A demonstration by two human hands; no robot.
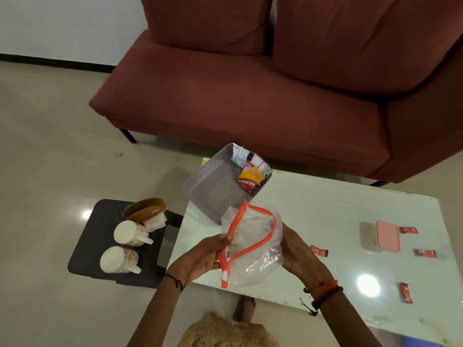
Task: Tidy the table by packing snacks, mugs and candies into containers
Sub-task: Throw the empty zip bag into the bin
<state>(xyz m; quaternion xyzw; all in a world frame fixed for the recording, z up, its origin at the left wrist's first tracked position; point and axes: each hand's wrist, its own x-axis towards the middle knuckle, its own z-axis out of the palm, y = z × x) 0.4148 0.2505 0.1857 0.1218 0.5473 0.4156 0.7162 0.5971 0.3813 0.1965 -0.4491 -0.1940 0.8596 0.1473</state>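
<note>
A clear plastic zip bag (258, 249) with an orange zipper strip hangs open between my hands, above the table's near left corner. My left hand (203, 259) pinches the zipper edge. My right hand (298, 251) holds the bag's far side from behind. A grey perforated basket (208, 191) with several snack packets (250, 176) in its far corner sits on the table's left end. Several red candies (319, 251) (408, 230) (424, 253) (405, 293) lie on the white table (338, 211). Two white mugs (131, 232) (117, 259) lie on a black stool.
A pink-lidded box (383, 236) stands on the table's right part among the candies. The black stool (100, 246) to the left also carries a brown holder (147, 209) with tissues. A dark red sofa (250, 91) stands behind the table.
</note>
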